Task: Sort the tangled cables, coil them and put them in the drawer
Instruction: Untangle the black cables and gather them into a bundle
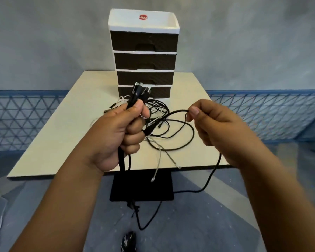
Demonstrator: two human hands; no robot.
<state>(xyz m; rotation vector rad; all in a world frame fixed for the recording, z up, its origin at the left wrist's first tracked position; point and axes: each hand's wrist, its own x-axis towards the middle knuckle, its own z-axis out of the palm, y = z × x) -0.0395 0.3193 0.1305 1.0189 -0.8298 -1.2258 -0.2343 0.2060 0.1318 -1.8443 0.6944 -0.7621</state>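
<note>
Black cable ends (pixel 137 93) protrude above left grip (pixel 120 131).

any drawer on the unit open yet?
No: all four dark drawers of the drawer unit sit flush and closed, while the left hand grips a bundle of cable ends.

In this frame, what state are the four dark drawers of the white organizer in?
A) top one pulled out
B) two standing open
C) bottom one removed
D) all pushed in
D: every drawer front of the organizer sits flush with its white frame, while the left hand grips a bundle of cable ends and the right hand pinches a black cable.
</note>
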